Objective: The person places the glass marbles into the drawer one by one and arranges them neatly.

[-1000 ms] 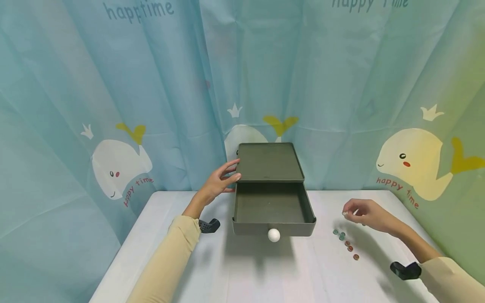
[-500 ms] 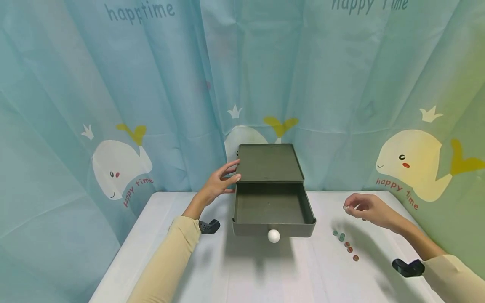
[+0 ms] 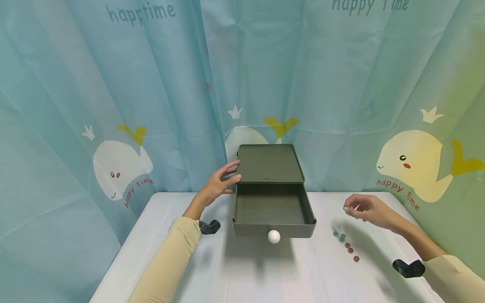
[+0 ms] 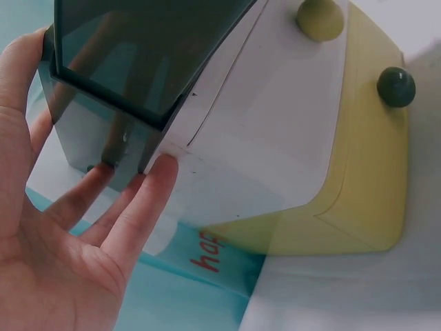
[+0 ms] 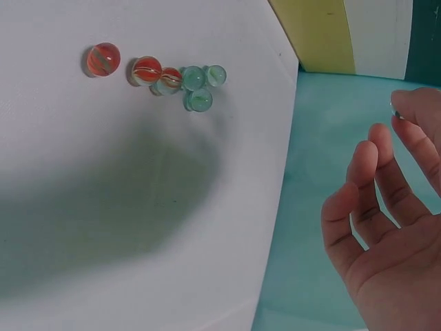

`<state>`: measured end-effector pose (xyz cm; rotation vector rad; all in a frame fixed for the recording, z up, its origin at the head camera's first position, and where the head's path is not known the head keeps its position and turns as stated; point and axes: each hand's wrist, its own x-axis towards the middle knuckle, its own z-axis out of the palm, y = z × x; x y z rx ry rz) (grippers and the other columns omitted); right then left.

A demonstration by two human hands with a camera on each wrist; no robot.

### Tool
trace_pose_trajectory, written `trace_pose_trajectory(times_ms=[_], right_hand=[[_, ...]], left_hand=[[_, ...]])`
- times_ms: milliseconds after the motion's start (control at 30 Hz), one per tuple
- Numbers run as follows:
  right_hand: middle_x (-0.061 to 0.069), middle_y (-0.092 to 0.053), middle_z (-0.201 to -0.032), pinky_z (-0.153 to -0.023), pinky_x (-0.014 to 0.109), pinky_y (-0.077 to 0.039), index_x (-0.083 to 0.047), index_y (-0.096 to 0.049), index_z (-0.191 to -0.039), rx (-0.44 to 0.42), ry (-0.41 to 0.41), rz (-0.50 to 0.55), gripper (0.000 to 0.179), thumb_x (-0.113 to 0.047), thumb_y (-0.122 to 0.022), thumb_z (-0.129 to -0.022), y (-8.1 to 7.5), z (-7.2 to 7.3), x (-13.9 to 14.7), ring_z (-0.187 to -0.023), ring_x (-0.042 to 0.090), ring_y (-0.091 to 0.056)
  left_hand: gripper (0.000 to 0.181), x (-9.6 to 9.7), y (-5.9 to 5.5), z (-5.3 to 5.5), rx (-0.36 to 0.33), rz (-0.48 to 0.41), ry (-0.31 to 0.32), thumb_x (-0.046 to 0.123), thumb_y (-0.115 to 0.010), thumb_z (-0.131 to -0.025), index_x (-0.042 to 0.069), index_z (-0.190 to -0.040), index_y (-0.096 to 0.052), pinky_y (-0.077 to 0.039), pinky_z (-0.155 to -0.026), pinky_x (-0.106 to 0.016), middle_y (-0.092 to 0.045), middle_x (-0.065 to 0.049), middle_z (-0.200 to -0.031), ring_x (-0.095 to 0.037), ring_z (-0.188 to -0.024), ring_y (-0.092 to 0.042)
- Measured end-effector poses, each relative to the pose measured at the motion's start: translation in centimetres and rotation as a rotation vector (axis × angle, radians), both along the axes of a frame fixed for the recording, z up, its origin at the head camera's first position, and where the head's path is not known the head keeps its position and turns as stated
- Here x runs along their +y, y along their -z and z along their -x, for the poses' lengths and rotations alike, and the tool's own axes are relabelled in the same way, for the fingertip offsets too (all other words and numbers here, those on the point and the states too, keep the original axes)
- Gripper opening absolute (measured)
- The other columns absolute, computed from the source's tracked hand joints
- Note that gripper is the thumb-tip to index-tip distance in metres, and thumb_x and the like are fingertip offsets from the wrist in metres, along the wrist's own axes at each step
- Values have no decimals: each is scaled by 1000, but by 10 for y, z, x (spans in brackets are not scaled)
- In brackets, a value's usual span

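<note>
A dark green drawer unit top [image 3: 270,163] stands mid-table in the head view. Below it, a drawer [image 3: 248,230] with a white knob [image 3: 274,236] is pulled out; nothing shows inside. My left hand [image 3: 216,184] rests against the unit's left side with spread, fairly straight fingers. Right of the unit, above the table, my right hand [image 3: 371,210] pinches a small marble [image 5: 394,110] between thumb and index finger, mostly hidden by them. Under that hand lie green marbles [image 5: 193,78] and red-orange marbles [image 5: 103,59] in a loose line.
Lower tiers, one white [image 4: 275,117] and one yellow [image 4: 375,145], show in the left wrist view, with a yellow knob [image 4: 321,19] and a dark green knob [image 4: 396,87]. A white table [image 3: 204,269] lies beneath. A whale-print curtain [image 3: 182,84] hangs behind.
My right hand has risen slightly with the marble, then held nearly still. The left hand and the drawer stay in place.
</note>
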<state>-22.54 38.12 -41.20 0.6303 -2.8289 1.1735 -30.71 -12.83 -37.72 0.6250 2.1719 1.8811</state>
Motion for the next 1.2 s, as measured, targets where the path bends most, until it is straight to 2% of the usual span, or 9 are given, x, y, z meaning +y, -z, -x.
trace_pose_trajectory(times_ms=[133,300,600,1000,1200], right_hand=[[1,-67,-91,-57,27,-50,-16,-69,-102,2,-4,-15,7,-13,-73,-97,-6,0,-1,-70,10,-60],[-1,-67,-91,-60,28,-51,-18,-69,-102,-19,-5,-40,6,-19,-73,-97,-18,-2,-2,-74,11,-63],[-7,-68,-94,-65,26,-51,-19,-70,-102,51,-47,-59,9,-12,-73,-96,-48,-8,-8,-82,12,-65],[-6,-69,-89,-67,26,-52,-21,-70,-101,95,-85,-90,10,-13,-74,-96,-73,-6,-13,-77,12,-66],[-5,-67,-86,-61,27,-50,-21,-69,-101,94,-99,-85,12,-11,-75,-95,-83,-4,-16,-70,12,-63]], left_hand=[[59,0,0,0,2,3,0,27,-65,-103,34,-157,-43,-53,-100,-54,-34,-11,-163,-34,-142,-46],[60,0,0,-1,1,7,-3,28,-66,-102,34,-157,-43,-53,-100,-54,-34,-11,-163,-34,-142,-45],[60,0,1,-1,-2,5,1,27,-66,-103,33,-158,-42,-52,-101,-55,-33,-12,-163,-34,-142,-45],[59,0,1,-1,1,7,2,27,-65,-103,34,-157,-42,-53,-100,-55,-33,-12,-163,-32,-143,-44],[60,0,1,-1,-2,6,4,28,-65,-103,34,-157,-42,-53,-100,-54,-33,-12,-163,-32,-143,-45]])
